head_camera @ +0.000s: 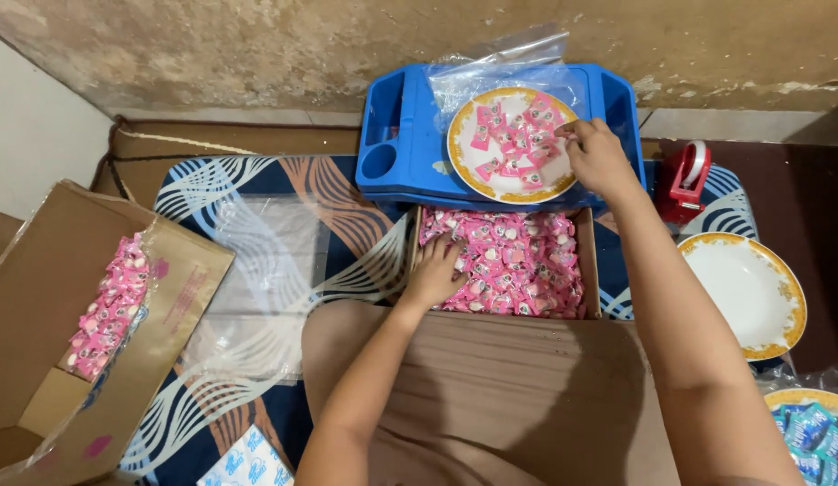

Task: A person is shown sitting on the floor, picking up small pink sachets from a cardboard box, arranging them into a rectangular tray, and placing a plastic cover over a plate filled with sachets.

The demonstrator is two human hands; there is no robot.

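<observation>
Sachets [509,261] fill the box where the left hand [434,270] rests, fingers spread open. Right hand [597,157] pinches one sachet over the plate [464,157]; a tape dispenser [686,180] sits just beside.

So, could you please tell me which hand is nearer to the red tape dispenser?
Right. The right hand is at the candy plate's edge, just beside the dispenser; the left hand is farther away, in the candy box.

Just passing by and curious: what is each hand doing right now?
Left hand: fingers down in the box of pink sachets; grip cannot be told.
Right hand: pinching a pink sachet over the plate.
</observation>
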